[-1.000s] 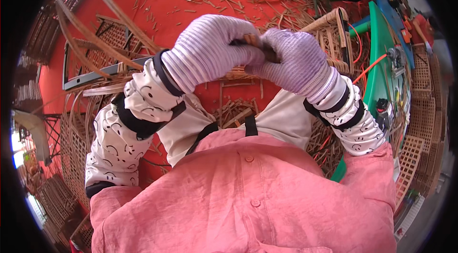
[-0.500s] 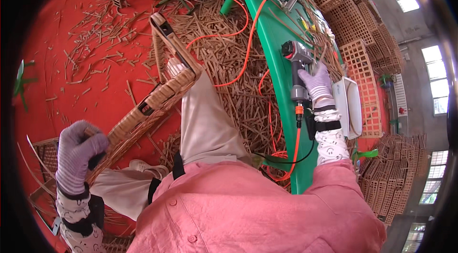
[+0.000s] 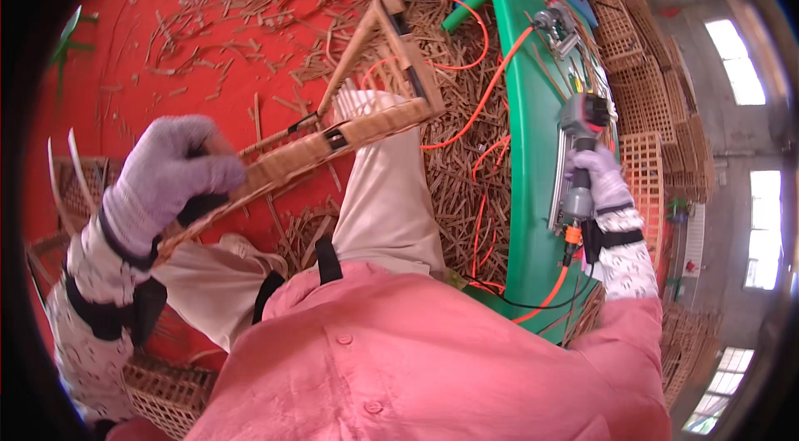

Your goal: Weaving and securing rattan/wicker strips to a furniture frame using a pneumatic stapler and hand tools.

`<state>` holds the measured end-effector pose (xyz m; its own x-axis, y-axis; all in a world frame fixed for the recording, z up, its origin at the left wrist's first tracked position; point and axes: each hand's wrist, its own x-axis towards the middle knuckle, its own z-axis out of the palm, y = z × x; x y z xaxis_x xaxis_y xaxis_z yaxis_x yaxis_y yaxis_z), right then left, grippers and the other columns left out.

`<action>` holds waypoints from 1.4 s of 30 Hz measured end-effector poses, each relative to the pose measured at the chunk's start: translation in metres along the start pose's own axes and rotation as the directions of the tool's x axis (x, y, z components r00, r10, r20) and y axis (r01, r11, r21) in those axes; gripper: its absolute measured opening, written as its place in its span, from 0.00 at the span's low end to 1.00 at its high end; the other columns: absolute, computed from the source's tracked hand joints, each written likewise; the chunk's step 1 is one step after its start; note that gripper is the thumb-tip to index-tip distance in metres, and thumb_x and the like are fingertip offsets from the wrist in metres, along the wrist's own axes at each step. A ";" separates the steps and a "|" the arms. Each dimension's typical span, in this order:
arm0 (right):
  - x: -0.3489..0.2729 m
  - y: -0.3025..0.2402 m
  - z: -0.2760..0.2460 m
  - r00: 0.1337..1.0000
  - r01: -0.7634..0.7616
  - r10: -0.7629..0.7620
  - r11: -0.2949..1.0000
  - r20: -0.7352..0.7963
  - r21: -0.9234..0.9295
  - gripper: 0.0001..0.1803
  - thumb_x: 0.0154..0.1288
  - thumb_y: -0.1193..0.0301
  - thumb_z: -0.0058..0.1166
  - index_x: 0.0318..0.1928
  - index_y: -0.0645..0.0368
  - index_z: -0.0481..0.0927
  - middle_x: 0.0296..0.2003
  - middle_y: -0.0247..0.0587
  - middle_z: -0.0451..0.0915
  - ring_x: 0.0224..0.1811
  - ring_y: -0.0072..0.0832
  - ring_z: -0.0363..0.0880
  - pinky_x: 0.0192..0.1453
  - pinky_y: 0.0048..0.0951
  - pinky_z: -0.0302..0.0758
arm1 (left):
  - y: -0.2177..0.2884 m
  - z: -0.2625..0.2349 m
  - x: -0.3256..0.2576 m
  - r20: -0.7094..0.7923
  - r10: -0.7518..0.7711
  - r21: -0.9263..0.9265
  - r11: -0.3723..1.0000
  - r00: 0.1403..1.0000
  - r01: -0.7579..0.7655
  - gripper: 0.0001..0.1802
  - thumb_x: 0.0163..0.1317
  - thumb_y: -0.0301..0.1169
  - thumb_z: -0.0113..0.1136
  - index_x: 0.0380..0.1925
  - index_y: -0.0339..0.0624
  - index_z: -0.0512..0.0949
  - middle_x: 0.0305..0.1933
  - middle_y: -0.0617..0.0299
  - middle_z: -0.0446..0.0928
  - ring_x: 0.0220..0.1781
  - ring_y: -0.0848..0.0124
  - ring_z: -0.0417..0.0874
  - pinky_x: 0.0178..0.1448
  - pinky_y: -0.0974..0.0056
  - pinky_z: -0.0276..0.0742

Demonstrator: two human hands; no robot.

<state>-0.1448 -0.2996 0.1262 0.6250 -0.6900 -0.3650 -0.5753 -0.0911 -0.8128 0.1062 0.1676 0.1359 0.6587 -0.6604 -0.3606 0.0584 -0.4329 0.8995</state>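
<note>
The frame, gripped in curled fingers by the left hand, slants away rightward, well apart from the gun the right hand holds in wrapped fingers over the table

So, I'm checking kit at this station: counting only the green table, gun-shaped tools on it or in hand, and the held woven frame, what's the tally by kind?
Gun-shaped tools: 2 (the held tool in the right hand, the second tool on the table)
Woven frame, in the left hand: 1
Green table: 1
Total: 4
</note>
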 end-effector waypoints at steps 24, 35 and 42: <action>-0.179 -0.200 0.192 0.713 -0.090 0.423 0.846 0.559 -0.525 0.23 0.46 0.72 0.63 0.47 0.59 0.75 0.34 0.30 0.76 0.38 0.21 0.73 0.43 0.26 0.71 | -0.022 0.000 0.007 -0.007 0.094 0.125 0.988 0.996 -0.093 0.12 0.50 0.37 0.66 0.26 0.40 0.82 0.18 0.64 0.76 0.20 0.77 0.75 0.26 0.69 0.72; -0.178 -0.203 0.215 0.723 0.352 0.133 0.773 0.678 -0.528 0.11 0.50 0.75 0.56 0.36 0.63 0.76 0.22 0.32 0.73 0.22 0.18 0.71 0.24 0.21 0.68 | -0.028 0.000 0.005 -0.013 0.115 0.187 0.976 0.993 -0.110 0.11 0.50 0.38 0.66 0.26 0.42 0.83 0.19 0.64 0.77 0.21 0.76 0.75 0.28 0.67 0.72; -0.186 -0.223 0.217 0.724 0.483 0.113 0.623 0.681 -0.616 0.10 0.49 0.74 0.57 0.34 0.62 0.75 0.23 0.32 0.74 0.22 0.18 0.71 0.24 0.20 0.67 | -0.017 -0.001 0.006 -0.013 0.210 0.261 0.945 0.978 -0.199 0.10 0.50 0.39 0.64 0.24 0.43 0.82 0.18 0.65 0.76 0.20 0.74 0.74 0.27 0.66 0.72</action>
<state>-0.0185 0.0048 0.2764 0.7466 -0.0206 -0.6649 -0.3816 -0.8320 -0.4028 0.1100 0.1712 0.1184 0.6663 -0.7282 -0.1605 -0.2715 -0.4374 0.8573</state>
